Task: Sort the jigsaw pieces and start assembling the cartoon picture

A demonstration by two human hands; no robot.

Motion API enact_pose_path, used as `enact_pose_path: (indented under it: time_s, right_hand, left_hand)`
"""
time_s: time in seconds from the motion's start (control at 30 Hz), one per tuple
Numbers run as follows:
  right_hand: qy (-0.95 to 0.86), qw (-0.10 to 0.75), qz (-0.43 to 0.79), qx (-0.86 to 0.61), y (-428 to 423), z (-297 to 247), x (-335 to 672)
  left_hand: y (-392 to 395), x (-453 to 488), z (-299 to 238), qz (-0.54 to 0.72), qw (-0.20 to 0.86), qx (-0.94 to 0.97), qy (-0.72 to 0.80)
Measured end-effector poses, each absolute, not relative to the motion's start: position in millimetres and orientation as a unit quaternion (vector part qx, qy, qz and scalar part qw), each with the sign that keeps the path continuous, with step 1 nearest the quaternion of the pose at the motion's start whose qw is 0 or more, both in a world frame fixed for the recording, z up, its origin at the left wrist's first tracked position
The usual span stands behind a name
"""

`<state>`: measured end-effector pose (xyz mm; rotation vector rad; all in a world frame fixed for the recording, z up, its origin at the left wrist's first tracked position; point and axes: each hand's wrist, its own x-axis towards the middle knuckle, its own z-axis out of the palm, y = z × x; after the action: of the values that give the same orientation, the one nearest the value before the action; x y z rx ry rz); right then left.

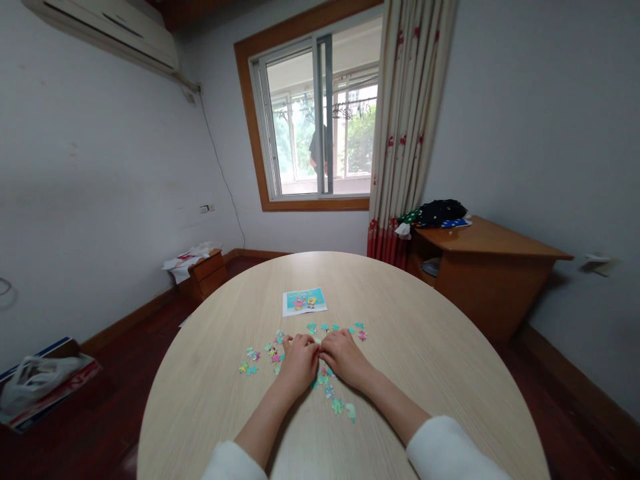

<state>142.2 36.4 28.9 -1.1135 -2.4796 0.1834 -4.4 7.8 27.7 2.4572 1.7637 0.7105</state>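
Round pale counter is bearing puzzle pieces below window, left hand and right hand meeting, can't tell grip.

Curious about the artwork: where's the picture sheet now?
In the head view, the picture sheet lies slightly left of centre on the table, beyond the puzzle pieces.

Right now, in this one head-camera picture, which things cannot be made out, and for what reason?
In the head view:
Whether the bare left hand and bare right hand grip anything: hidden by their own fingers.
Fine details on the small multicoloured jigsaw pieces: too small.
Fine details on the rectangular, mostly turquoise paper sheet: too small.
Near edge of the round, pale wooden table: cut off by the bottom edge.
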Motion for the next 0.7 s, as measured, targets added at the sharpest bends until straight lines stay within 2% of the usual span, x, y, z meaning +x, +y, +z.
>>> enact_pose_path:
  time_s: [0.33, 0.5, 0.7]
  right_hand:
    - [-0.874, 0.245, 0.072, -0.414, 38.8, 25.2, 142.2]
    - [-0.853, 0.297, 0.078, -0.421, 38.4, 26.4, 143.8]
    - [-0.856, 0.312, 0.084, -0.403, 36.7, 28.6, 145.5]
  left_hand:
    - [9.0, -4.4, 29.1, 0.233, 0.011, 0.789, 0.569]
    - [9.9, -4.6, 28.5, 0.262, -0.004, 0.78, 0.568]
    - [8.7, -4.8, 29.1, 0.293, -0.006, 0.773, 0.563]
